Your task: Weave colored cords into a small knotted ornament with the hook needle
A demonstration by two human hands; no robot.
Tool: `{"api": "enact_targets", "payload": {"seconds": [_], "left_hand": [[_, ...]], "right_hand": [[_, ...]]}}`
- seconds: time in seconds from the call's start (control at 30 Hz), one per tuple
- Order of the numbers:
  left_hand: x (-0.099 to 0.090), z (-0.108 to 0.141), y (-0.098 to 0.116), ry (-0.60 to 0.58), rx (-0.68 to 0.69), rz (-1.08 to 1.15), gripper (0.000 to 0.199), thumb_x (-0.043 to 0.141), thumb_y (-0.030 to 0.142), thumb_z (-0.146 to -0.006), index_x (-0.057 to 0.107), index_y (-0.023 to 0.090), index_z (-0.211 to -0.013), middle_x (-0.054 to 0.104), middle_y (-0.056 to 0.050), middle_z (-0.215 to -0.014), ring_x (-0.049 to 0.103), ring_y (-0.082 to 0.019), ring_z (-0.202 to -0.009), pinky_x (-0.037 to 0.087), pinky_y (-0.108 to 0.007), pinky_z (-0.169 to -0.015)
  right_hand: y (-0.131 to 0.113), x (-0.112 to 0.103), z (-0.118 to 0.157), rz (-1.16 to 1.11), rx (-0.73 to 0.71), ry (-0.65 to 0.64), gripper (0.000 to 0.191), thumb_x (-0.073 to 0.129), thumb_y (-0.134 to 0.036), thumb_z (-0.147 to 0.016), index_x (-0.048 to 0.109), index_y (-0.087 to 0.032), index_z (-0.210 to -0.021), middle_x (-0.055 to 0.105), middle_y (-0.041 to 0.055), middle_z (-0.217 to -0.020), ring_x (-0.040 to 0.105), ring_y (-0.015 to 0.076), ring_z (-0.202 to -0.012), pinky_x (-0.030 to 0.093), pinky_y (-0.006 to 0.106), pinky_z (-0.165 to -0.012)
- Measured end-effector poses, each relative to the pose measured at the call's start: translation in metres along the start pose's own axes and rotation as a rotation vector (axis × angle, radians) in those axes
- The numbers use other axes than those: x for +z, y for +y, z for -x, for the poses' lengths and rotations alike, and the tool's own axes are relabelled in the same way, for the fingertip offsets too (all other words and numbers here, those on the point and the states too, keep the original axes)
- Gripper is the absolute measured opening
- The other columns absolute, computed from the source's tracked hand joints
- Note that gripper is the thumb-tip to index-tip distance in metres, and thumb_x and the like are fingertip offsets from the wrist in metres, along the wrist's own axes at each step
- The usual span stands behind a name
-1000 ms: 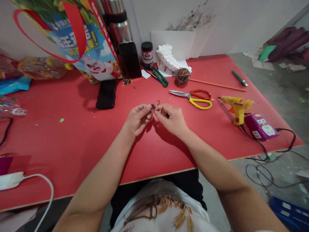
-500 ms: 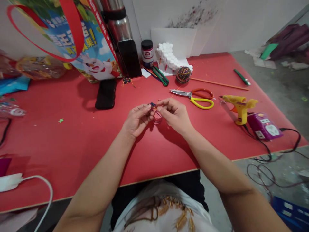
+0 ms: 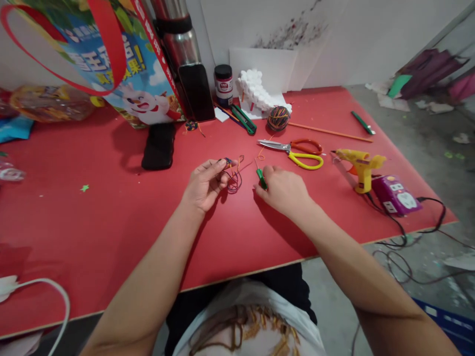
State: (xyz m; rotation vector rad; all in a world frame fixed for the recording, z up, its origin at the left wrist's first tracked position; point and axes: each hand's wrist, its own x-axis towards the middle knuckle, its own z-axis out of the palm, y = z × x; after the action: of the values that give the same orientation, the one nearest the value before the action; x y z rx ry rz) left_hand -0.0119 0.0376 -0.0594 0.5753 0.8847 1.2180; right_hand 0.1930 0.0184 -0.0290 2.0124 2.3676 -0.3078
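Observation:
My left hand (image 3: 208, 185) pinches a small dark crocheted yarn piece (image 3: 228, 162) between thumb and fingertips. Loose multicoloured yarn (image 3: 234, 184) loops down from it onto the red table. To its right, my right hand (image 3: 284, 190) lies low over the table with thumb and forefinger about a green-handled crochet hook (image 3: 261, 179). The hook's thin metal shaft points away from me; its tip is too small to make out. Behind the hands sits a ball of multicoloured yarn (image 3: 278, 118), with a strand trailing toward me. Scissors (image 3: 291, 147) lie beyond my right hand.
A yellow glue gun (image 3: 361, 165) and purple power socket (image 3: 397, 194) stand at the right. A black phone (image 3: 159, 147) lies left of the hands. Along the back are a green cutter (image 3: 244, 120), a jar (image 3: 223, 86), a white model (image 3: 256, 89) and a colourful bag (image 3: 148, 94).
My right hand has left the yarn piece, moved right and down, and now has the green-handled crochet hook. My left hand still holds the yarn piece. The view has shifted slightly.

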Motion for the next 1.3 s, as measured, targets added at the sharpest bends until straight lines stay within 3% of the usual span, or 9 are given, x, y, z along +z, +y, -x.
{"api": "enact_targets", "payload": {"seconds": [0.27, 0.4, 0.5, 0.57, 0.63, 0.73, 0.9, 1.13, 1.3], "left_hand": [[0.007, -0.002, 0.019, 0.028, 0.013, 0.047, 0.024, 0.093, 0.018, -0.068, 0.069, 0.015, -0.072, 0.082, -0.007, -0.089, 0.051, -0.001, -0.049, 0.041, -0.013, -0.044], [0.01, -0.002, 0.027, 0.005, -0.106, 0.149, 0.014, 0.087, 0.016, -0.078, 0.072, 0.014, -0.078, 0.081, -0.007, -0.095, 0.055, -0.002, -0.054, 0.048, -0.014, -0.05], [0.008, 0.002, 0.029, 0.002, -0.159, 0.19, 0.013, 0.084, 0.017, -0.084, 0.073, 0.014, -0.078, 0.081, -0.01, -0.103, 0.057, -0.002, -0.057, 0.05, -0.015, -0.053], [0.005, 0.005, 0.027, 0.024, -0.166, 0.205, 0.013, 0.084, 0.017, -0.085, 0.073, 0.015, -0.078, 0.081, -0.01, -0.104, 0.057, -0.003, -0.058, 0.05, -0.016, -0.052], [0.002, 0.008, 0.024, 0.042, -0.161, 0.212, 0.014, 0.085, 0.018, -0.084, 0.073, 0.016, -0.077, 0.081, -0.009, -0.103, 0.057, -0.004, -0.058, 0.05, -0.016, -0.052], [-0.001, 0.01, 0.018, 0.034, -0.136, 0.203, 0.014, 0.087, 0.02, -0.082, 0.075, 0.016, -0.079, 0.08, -0.007, -0.099, 0.058, -0.004, -0.06, 0.052, -0.016, -0.054], [-0.002, 0.015, 0.01, 0.031, -0.098, 0.215, 0.012, 0.088, 0.019, -0.08, 0.077, 0.015, -0.08, 0.078, -0.005, -0.095, 0.058, -0.003, -0.062, 0.052, -0.014, -0.056], [-0.003, 0.02, 0.006, 0.085, -0.092, 0.213, 0.008, 0.084, 0.014, -0.079, 0.076, 0.014, -0.082, 0.073, -0.004, -0.086, 0.065, -0.005, -0.07, 0.059, -0.013, -0.068], [0.001, 0.02, 0.008, 0.146, -0.131, 0.273, 0.006, 0.076, 0.005, -0.08, 0.075, 0.01, -0.081, 0.073, -0.006, -0.084, 0.07, -0.007, -0.074, 0.061, -0.012, -0.07]], "right_hand": [[0.011, 0.008, -0.008, -0.011, 0.041, -0.097, 0.032, 0.054, -0.017, -0.093, 0.062, -0.007, -0.123, 0.076, 0.0256, -0.113, 0.077, 0.0372, -0.097, 0.045, 0.037, -0.067], [0.028, 0.009, 0.0, -0.111, -0.088, -0.073, 0.069, 0.054, -0.014, -0.091, 0.04, -0.005, -0.158, 0.078, 0.0162, -0.101, 0.074, 0.0311, -0.088, 0.041, 0.035, -0.066], [0.044, 0.015, 0.006, -0.447, -0.184, -0.016, 0.078, 0.054, -0.013, -0.087, 0.041, -0.016, -0.164, 0.068, 0.0009, -0.077, 0.06, 0.0199, -0.064, 0.039, 0.031, -0.062], [0.051, 0.014, 0.008, -0.788, -0.21, 0.042, 0.049, 0.058, -0.017, -0.082, 0.072, -0.016, -0.129, 0.057, -0.0028, -0.067, 0.048, 0.0137, -0.055, 0.036, 0.029, -0.057], [0.052, 0.005, 0.01, -1.173, -0.184, -0.087, 0.029, 0.06, -0.025, -0.085, 0.077, -0.018, -0.107, 0.046, -0.0059, -0.058, 0.04, 0.0112, -0.048, 0.032, 0.027, -0.05], [0.042, -0.022, 0.01, -1.584, -0.243, -0.15, 0.045, 0.07, -0.034, -0.078, 0.076, -0.025, -0.122, 0.062, -0.0001, -0.077, 0.051, 0.0123, -0.056, 0.04, 0.03, -0.051], [0.009, -0.041, 0.005, -1.694, -0.345, -0.039, 0.05, 0.088, -0.048, -0.072, 0.073, -0.032, -0.117, 0.063, -0.0001, -0.087, 0.058, 0.0145, -0.069, 0.05, 0.032, -0.056], [-0.027, 0.012, 0.008, -1.701, -0.278, 0.186, 0.029, 0.067, -0.05, -0.102, 0.07, -0.025, -0.089, 0.061, -0.0017, -0.068, 0.061, 0.0134, -0.057, 0.053, 0.031, -0.054], [-0.028, 0.024, 0.014, -1.648, -0.346, 0.117, 0.031, 0.06, -0.039, -0.108, 0.071, -0.029, -0.135, 0.073, -0.0009, -0.08, 0.067, 0.0125, -0.057, 0.059, 0.03, -0.057]]}}
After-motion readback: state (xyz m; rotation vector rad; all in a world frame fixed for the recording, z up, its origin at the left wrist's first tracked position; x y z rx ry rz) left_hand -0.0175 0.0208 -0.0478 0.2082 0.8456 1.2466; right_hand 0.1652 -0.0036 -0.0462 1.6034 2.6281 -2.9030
